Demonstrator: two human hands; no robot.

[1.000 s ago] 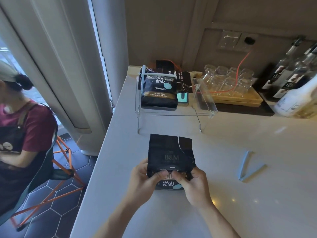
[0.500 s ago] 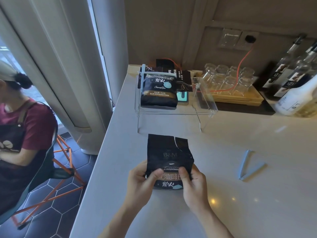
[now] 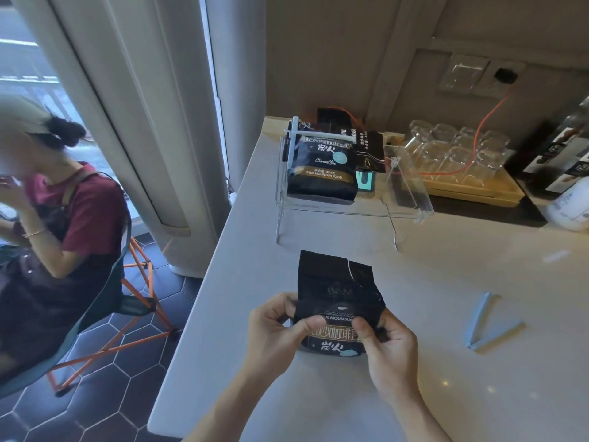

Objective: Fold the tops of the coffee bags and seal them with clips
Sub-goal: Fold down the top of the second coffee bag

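- While you've got the bag [image 3: 334, 301] upright on the surface [image 3: 446, 314], both hands are pinched on it: left hand [image 3: 274, 333] and right hand [image 3: 389, 349], thumbs on the front.
- Its top flap sticks up away from you, torn-looking at the edge, crinkly matte black foil.
- Clip [image 3: 487, 320] lies off to your right, apart from the bag, so I'd say the right hand is the nearer one. It's a thin pale blue V, sprung open.
- Another bag [image 3: 322, 167], already clipped, sits on the clear stand [image 3: 408, 212].

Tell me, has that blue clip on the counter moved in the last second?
No. The blue clip lies open in the same spot right of the coffee bag, untouched.
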